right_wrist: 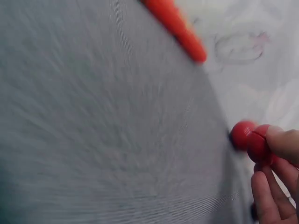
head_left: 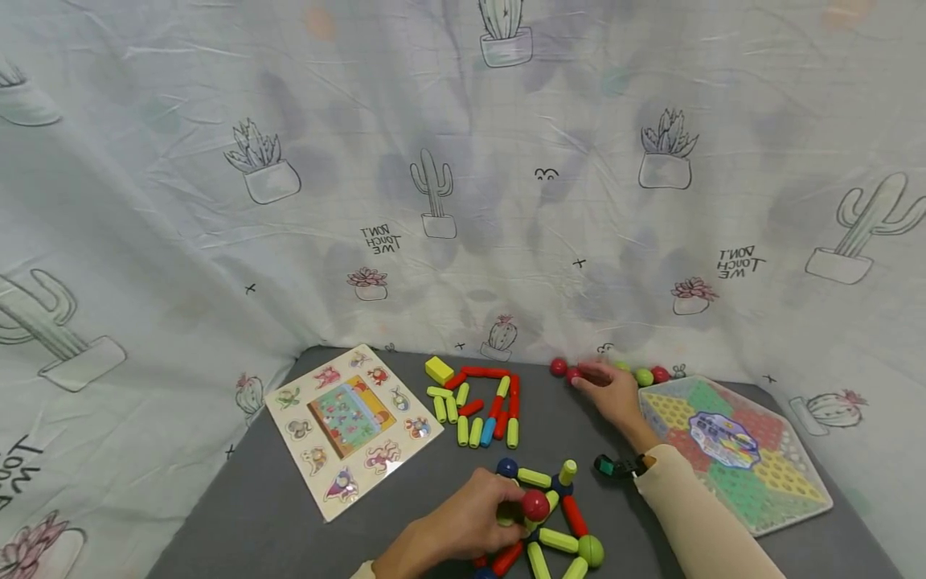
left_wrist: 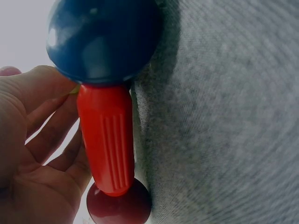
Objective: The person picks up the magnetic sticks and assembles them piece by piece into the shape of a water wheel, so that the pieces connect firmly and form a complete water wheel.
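At the back edge of the table my right hand (head_left: 611, 398) pinches a red ball (right_wrist: 258, 145) between thumb and fingers. Another red ball (head_left: 558, 367) lies just left of it. Near the front, my left hand (head_left: 481, 511) grips the upright yellow-green magnetic stick (head_left: 531, 525), which is topped by a red ball (head_left: 535, 505). That stick stands in a structure of sticks and balls, with a green ball (head_left: 591, 551) at its right corner and a dark blue ball (head_left: 507, 467) at the back. A red stick (left_wrist: 107, 140) joins a blue ball (left_wrist: 105, 39) and a dark red ball (left_wrist: 119, 203) beside my left fingers.
Several loose sticks (head_left: 474, 433) and a yellow block (head_left: 438, 371) lie behind the structure. A picture board (head_left: 300, 454) rests at left, a hexagonal game board (head_left: 788, 490) at right. More green balls (head_left: 644, 376) and a red ball (head_left: 660, 375) sit by the back curtain (head_left: 506, 241).
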The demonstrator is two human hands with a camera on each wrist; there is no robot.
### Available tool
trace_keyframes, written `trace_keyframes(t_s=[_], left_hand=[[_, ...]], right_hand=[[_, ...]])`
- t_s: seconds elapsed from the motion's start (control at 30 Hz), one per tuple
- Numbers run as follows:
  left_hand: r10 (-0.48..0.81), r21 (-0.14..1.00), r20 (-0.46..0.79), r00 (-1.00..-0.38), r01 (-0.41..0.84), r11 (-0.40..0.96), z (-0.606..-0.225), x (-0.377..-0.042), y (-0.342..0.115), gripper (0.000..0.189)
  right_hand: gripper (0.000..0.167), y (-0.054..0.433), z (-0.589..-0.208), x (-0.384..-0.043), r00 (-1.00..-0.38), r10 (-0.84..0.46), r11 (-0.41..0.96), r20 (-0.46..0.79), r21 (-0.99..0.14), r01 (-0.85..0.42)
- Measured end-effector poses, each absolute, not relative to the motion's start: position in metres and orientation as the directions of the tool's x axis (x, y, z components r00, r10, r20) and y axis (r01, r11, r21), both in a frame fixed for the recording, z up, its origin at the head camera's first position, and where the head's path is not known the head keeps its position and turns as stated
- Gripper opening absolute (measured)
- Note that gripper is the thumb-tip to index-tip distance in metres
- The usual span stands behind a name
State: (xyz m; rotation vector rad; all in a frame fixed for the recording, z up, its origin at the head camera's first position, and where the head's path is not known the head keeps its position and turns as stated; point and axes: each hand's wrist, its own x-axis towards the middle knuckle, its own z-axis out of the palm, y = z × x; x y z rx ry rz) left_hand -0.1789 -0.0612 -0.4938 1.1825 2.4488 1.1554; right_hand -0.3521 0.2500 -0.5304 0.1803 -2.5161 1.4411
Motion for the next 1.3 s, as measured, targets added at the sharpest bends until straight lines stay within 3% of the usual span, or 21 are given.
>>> trace_keyframes(t_s=[0.23,0.43,0.67,0.97,1.07,1.17,1.3], left_hand=[[0.728,0.737,0.138,-0.672,0.56,0.378,-0.492,-0.179,-0.061,0.02],[0.729,0.73,0.142,-0.67,0.568,0.38,-0.492,-0.179,-0.062,0.018],[0.73,0.691,0.18,-0.66,0.613,0.383,-0.493,-0.179,-0.062,0.017],[0.734,0.699,0.175,-0.656,0.608,0.377,-0.495,-0.18,-0.06,0.018],[0.736,0.693,0.165,-0.656,0.608,0.387,-0.494,-0.18,-0.059,0.019],[0.74,0.686,0.157,-0.654,0.611,0.395,-0.492,-0.18,-0.059,0.019],[0.759,0.693,0.141,-0.635,0.611,0.382,-0.489,-0.181,-0.062,0.021]], right_hand=[[0.038,0.247,-0.506,-0.303,-0.961,-0.113,0.269,0.252,-0.923,-0.274],[0.031,0.245,-0.485,-0.243,-0.904,-0.311,0.115,0.295,-0.932,-0.344],[0.031,0.247,-0.495,-0.209,-0.854,-0.433,-0.029,0.289,-0.951,-0.307],[0.035,0.249,-0.506,-0.201,-0.847,-0.419,-0.078,0.329,-0.942,-0.327],[0.036,0.251,-0.505,-0.193,-0.876,-0.361,-0.048,0.319,-0.945,-0.324],[0.038,0.253,-0.504,-0.179,-0.931,-0.263,0.036,0.254,-0.961,-0.273],[0.041,0.253,-0.506,-0.159,-0.977,-0.196,0.15,0.082,-0.982,-0.113]])
